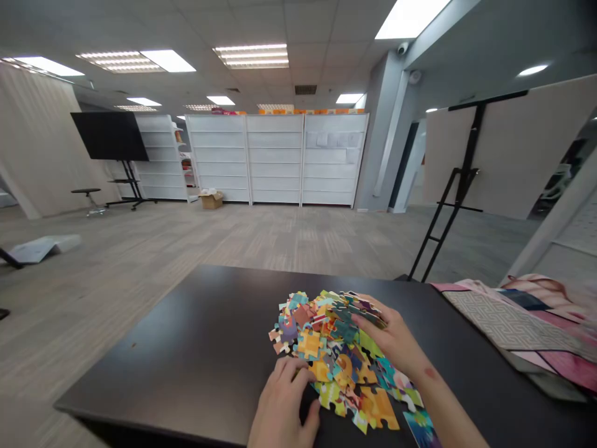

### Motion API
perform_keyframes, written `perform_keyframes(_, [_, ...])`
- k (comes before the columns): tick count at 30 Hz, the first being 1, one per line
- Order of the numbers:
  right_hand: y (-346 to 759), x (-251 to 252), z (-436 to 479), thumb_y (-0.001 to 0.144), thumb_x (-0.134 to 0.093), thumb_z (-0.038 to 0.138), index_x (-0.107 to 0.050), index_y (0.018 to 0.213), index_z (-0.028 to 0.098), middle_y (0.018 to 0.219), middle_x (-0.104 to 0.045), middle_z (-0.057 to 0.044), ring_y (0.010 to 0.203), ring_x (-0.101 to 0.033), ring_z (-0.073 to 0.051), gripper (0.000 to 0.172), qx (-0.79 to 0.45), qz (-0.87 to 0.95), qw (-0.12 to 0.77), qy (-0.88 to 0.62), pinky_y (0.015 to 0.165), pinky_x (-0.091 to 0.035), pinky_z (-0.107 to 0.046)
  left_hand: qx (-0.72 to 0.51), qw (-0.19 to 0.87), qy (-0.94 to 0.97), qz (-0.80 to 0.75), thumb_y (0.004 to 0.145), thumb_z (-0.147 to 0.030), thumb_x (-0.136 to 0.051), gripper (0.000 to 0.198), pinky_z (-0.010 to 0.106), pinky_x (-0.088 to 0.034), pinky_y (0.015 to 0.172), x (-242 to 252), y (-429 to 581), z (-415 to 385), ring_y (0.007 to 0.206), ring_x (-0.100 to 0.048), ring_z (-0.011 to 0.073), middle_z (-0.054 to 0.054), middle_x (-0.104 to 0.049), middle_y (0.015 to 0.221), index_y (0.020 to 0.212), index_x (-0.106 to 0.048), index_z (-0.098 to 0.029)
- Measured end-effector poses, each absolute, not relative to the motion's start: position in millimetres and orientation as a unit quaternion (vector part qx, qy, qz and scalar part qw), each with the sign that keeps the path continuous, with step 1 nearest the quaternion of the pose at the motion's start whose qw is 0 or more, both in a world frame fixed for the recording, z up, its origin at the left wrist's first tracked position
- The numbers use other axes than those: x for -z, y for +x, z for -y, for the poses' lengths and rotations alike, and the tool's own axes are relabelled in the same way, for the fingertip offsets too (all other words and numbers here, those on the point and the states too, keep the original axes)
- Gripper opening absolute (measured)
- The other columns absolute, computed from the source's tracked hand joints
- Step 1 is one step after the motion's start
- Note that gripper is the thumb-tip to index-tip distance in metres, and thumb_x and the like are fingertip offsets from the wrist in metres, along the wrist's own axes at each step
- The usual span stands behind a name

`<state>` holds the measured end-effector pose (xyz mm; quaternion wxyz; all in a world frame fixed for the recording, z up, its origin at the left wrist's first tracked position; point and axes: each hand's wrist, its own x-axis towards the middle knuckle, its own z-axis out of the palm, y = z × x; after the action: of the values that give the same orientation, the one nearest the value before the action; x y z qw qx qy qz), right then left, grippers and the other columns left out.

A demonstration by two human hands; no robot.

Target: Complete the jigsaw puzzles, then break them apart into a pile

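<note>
A heap of jigsaw puzzle pieces (310, 343) in orange, yellow, green and blue lies on the dark table (200, 348). My right hand (392, 333) reaches over the heap's upper right side, thumb and fingers around a bunch of dark green puzzle pieces (346, 314). At the heap's lower left edge rests my left hand (284, 401), its fingers bent and apart, fingertips by the nearest pieces. Nothing shows in its grasp. Partly under my right forearm lies a blue picture-printed piece (418, 426).
Patterned cloth and pink fabric (522, 323) cover the table's right side. Beyond the table stand a black easel-like stand with a large board (494, 149), white shelves (275, 158), a cardboard box (211, 199), a stool (88, 193) and a screen on a stand (109, 135).
</note>
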<state>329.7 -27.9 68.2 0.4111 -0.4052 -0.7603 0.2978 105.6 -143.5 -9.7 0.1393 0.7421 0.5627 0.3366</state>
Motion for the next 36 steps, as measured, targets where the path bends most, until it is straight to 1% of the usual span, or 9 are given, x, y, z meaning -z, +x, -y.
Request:
perform_keyframes(9, [315,-65,23,0.096,-0.054,0.032,-0.065,0.125,0.026,0.134,-0.063,-0.007,0.123,-0.058,-0.023,0.032,-0.168,0.832,0.384,-0.365,0.107,-0.046,-0.04,-0.338,0.12,0.736,-0.574,0.069,-0.006,-0.06,0.033,0.034,-0.051,0.093,17,105,143,0.113,-0.053,0.0259,0.006,-0.063,0.112,0.098,-0.065,-0.023])
perform_keyframes(13, [297,-51,25,0.084,-0.051,0.007,-0.063,0.13,0.027,0.14,-0.057,-0.007,0.131,-0.05,-0.023,0.052,-0.097,0.883,0.291,-0.355,0.112,-0.04,-0.044,-0.346,0.089,0.716,-0.599,0.072,-0.008,-0.059,0.03,0.033,-0.052,0.091,21,106,145,0.111,-0.053,0.026,0.006,-0.063,0.111,0.096,-0.065,-0.024])
perform_keyframes(15, [288,-42,28,0.076,-0.052,0.004,-0.063,0.13,0.026,0.143,-0.055,-0.007,0.134,-0.046,-0.026,0.059,-0.077,0.9,0.235,-0.36,0.114,-0.037,-0.047,-0.342,0.079,0.704,-0.618,0.072,-0.009,-0.059,0.03,0.032,-0.053,0.086,22,106,145,0.108,-0.054,0.0258,0.006,-0.062,0.111,0.096,-0.064,-0.025])
perform_keyframes(18, [280,-32,32,0.074,-0.06,0.015,-0.059,0.134,0.026,0.151,-0.047,-0.009,0.143,-0.034,-0.033,0.061,-0.076,0.906,0.182,-0.375,0.116,-0.028,-0.055,-0.341,0.081,0.688,-0.635,0.069,-0.011,-0.06,0.034,0.03,-0.054,0.079,21,106,145,0.103,-0.054,0.0255,0.006,-0.06,0.11,0.1,-0.064,-0.025])
perform_keyframes(22, [279,-32,37,0.07,-0.072,0.04,-0.045,0.146,0.029,0.162,-0.029,-0.01,0.151,-0.013,-0.039,0.082,-0.118,0.908,0.156,-0.371,0.119,-0.013,-0.062,-0.35,0.042,0.695,-0.627,0.065,-0.017,-0.065,0.039,0.041,-0.048,0.093,19,107,147,0.108,-0.052,0.0307,0.011,-0.057,0.113,0.104,-0.065,-0.022])
perform_keyframes(29, [284,-45,53,0.059,-0.081,0.043,-0.02,0.158,0.029,0.167,-0.008,-0.011,0.152,0.0,-0.038,0.118,-0.228,0.915,0.129,-0.308,0.12,0.0,-0.062,-0.299,0.008,0.702,-0.647,0.066,-0.029,-0.071,0.069,0.049,-0.035,0.106,21,112,150,0.137,-0.034,0.0376,0.011,-0.042,0.151,0.133,-0.058,-0.026])
perform_keyframes(31, [294,-47,46,0.064,-0.078,0.04,-0.018,0.158,0.031,0.167,-0.009,-0.009,0.153,-0.003,-0.034,0.112,-0.252,0.91,0.148,-0.295,0.121,-0.004,-0.058,-0.264,0.018,0.712,-0.65,0.071,-0.03,-0.069,0.069,0.05,-0.031,0.109,20,114,148,0.142,-0.028,0.0367,0.006,-0.036,0.158,0.139,-0.055,-0.03])
perform_keyframes(34, [319,-46,13,0.082,-0.061,0.038,-0.035,0.153,0.031,0.165,-0.022,-0.005,0.151,-0.021,-0.025,0.076,-0.242,0.875,0.211,-0.362,0.122,-0.02,-0.044,-0.214,0.052,0.723,-0.655,0.079,-0.037,-0.066,0.062,0.052,-0.026,0.111,16,116,146,0.145,-0.025,0.0369,0.004,-0.036,0.159,0.14,-0.056,-0.034])
perform_keyframes(36, [337,-41,-17,0.089,-0.049,0.042,-0.047,0.147,0.026,0.162,-0.03,-0.007,0.149,-0.029,-0.024,0.06,-0.205,0.839,0.23,-0.449,0.121,-0.023,-0.043,-0.204,0.068,0.724,-0.655,0.08,-0.041,-0.065,0.059,0.052,-0.024,0.112,13,116,146,0.145,-0.026,0.037,0.004,-0.038,0.159,0.138,-0.058,-0.034])
